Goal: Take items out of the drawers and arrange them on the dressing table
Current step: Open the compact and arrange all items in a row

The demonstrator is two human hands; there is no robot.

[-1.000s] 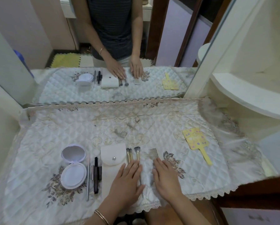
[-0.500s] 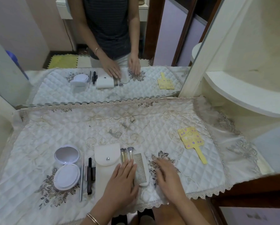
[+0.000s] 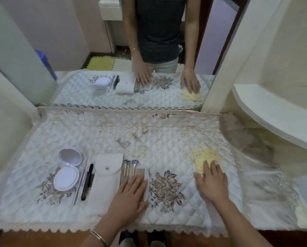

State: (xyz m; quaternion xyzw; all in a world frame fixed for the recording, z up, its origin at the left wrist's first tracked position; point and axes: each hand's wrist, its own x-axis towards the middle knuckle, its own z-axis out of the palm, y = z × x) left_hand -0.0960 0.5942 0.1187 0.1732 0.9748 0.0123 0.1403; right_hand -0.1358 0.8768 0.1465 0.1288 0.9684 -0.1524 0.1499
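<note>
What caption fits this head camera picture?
Left hand flat on the comb, right hand touching the yellow mirror.

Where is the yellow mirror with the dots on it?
The yellow hand mirror lies on the right side of the quilted cloth, under the right hand's fingertips, far from the comb.

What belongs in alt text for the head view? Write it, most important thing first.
Two bare hands rest on a quilted white cloth before a mirror: the left hand lies flat on a comb and makeup brushes, the right hand touches a yellow hand mirror. Further left lie a white pouch, pencils and an open compact.
</note>
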